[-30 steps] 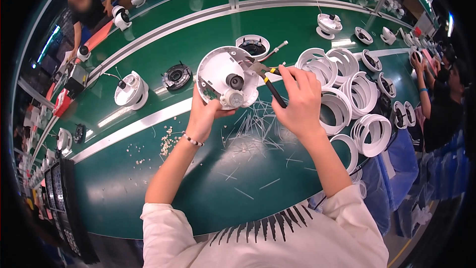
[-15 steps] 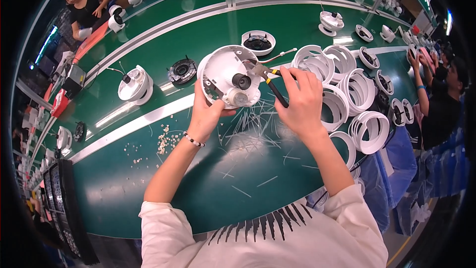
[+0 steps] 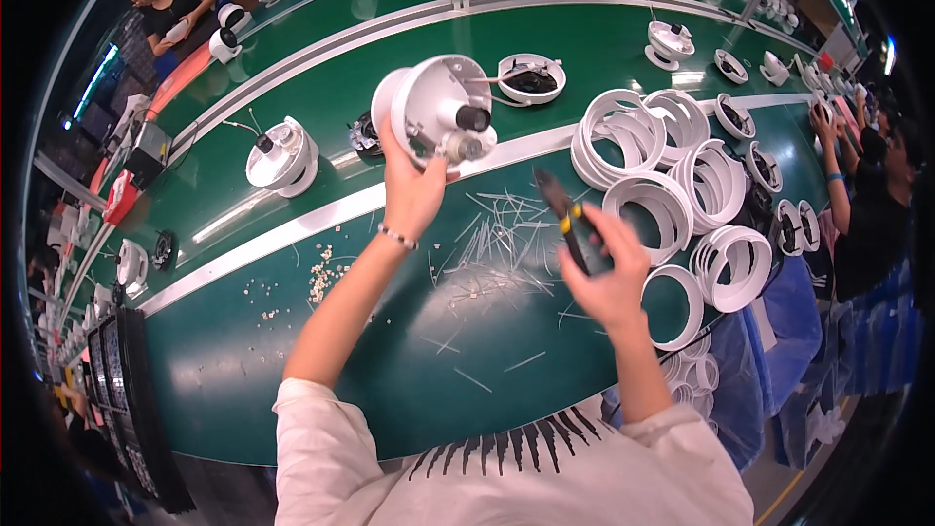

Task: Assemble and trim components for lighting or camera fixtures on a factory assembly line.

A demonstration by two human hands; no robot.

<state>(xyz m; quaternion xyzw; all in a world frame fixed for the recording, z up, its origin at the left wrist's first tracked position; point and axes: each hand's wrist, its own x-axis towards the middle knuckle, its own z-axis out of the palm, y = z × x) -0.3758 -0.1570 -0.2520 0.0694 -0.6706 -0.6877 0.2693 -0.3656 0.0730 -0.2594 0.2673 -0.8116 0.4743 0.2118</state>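
My left hand grips a white camera housing from below and the left, holding it tilted above the bench. A black lens and a clear round part show inside the housing, and a thin wire runs off its right side. In my right hand is a pair of side cutters with black and yellow handles, apart from the housing with jaws pointing up and left. Snipped cable tie ends lie scattered on the green bench beneath and between my hands.
White rings stand stacked to the right. Another open camera housing sits left on the green belt; a white shell with black parts lies behind. Small beige bits are strewn to the left. A black rack stands at far left.
The side cutters have come away from the housing, moving down and right with my right hand. My left hand has raised and tilted the housing a little to the left.
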